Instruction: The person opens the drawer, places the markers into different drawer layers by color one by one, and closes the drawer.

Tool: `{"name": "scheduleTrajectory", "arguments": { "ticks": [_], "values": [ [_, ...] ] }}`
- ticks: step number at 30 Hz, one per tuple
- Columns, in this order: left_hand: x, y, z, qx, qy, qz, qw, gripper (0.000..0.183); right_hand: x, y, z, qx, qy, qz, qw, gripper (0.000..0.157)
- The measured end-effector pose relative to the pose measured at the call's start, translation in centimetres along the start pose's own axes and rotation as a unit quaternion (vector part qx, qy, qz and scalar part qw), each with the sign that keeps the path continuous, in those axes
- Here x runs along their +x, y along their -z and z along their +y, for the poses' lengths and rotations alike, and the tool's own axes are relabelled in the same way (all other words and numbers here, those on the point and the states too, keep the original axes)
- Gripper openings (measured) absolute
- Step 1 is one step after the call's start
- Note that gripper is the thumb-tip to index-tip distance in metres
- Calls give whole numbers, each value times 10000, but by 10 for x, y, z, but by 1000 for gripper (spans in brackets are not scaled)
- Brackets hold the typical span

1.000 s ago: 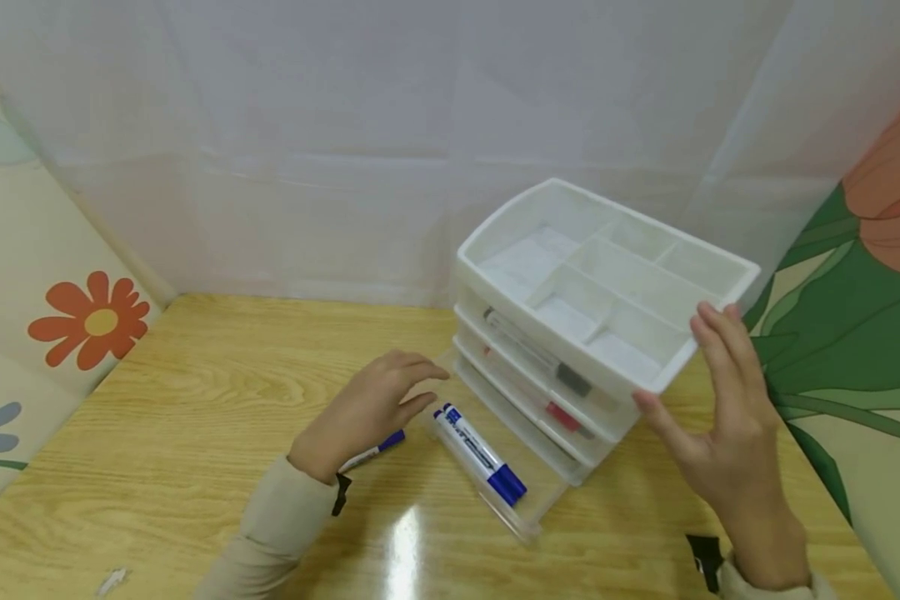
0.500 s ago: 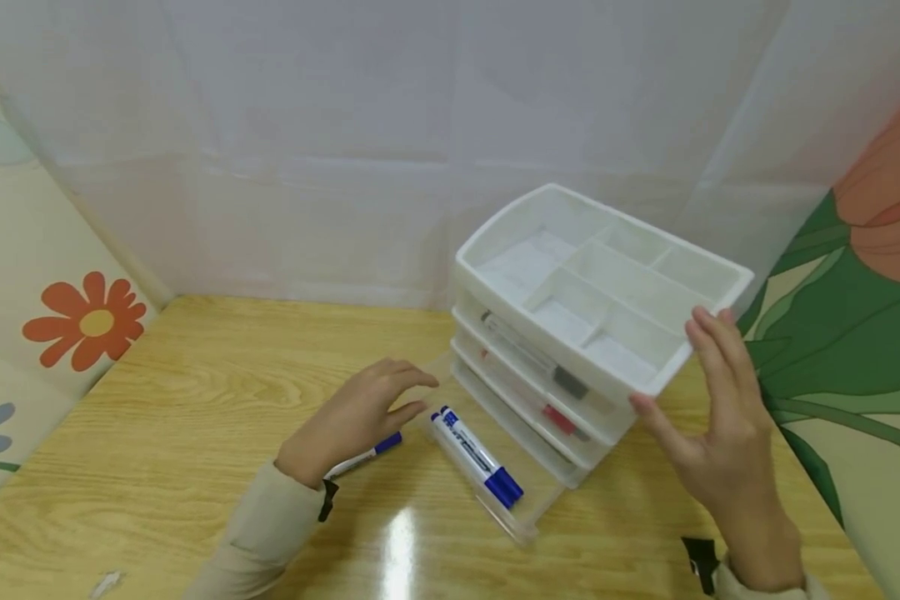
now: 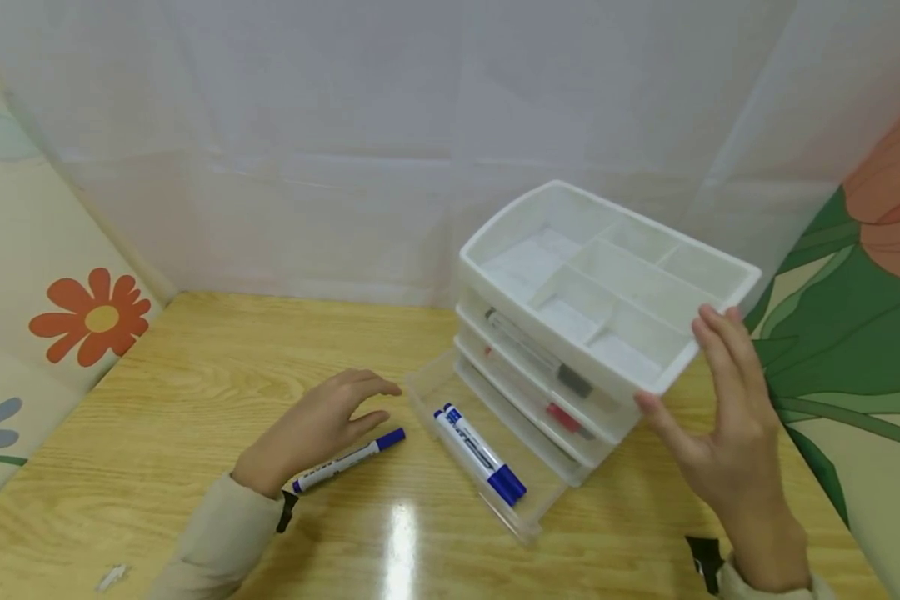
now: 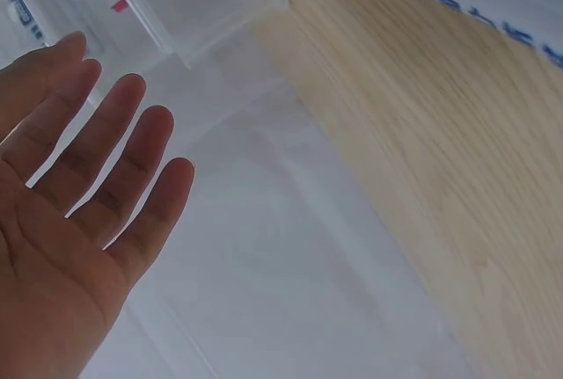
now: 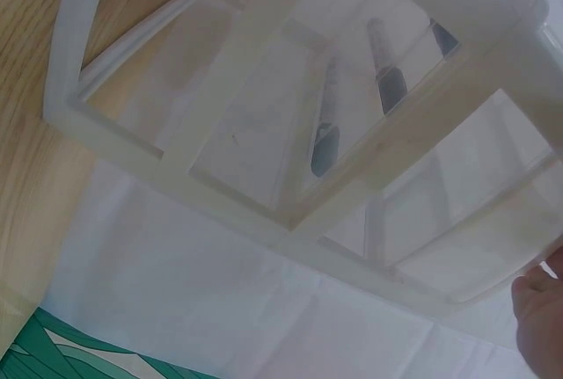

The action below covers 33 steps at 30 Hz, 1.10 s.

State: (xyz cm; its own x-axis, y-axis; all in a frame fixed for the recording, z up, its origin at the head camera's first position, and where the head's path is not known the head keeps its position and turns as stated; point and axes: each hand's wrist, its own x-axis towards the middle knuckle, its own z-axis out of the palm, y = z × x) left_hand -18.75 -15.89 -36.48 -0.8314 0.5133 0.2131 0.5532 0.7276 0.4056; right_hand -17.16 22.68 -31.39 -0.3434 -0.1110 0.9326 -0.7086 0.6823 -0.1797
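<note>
A white desktop drawer organizer stands tilted at an angle on the table, its lowest clear drawer pulled out. In that drawer lie two blue-capped markers side by side. My right hand rests against the organizer's right upper edge, thumb at the front corner and fingers fairly straight along the side rim; in the right wrist view its fingertips are at the frame. My left hand hovers left of the drawer with fingers loosely spread and nothing in them. Just beneath it, another blue-capped marker lies on the table.
Through the upper drawers show a black-capped marker and a red-capped one. The organizer's divided top tray holds nothing visible. A white sheet hangs behind the wooden table; a small white scrap lies near the front left.
My left hand has drawn back leftward, away from the drawer, uncovering more of the loose marker. The right hand stays at the organizer's edge, and the drawer and its markers have not moved.
</note>
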Motion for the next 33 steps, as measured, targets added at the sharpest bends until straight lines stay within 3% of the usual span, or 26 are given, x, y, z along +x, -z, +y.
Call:
{"name": "scheduleTrajectory", "arguments": {
  "ticks": [33],
  "values": [
    [-40,2,-25,-257,640,-655,9955,33,-1,0,2,-18,-5,-8,10000,80]
  ]
}}
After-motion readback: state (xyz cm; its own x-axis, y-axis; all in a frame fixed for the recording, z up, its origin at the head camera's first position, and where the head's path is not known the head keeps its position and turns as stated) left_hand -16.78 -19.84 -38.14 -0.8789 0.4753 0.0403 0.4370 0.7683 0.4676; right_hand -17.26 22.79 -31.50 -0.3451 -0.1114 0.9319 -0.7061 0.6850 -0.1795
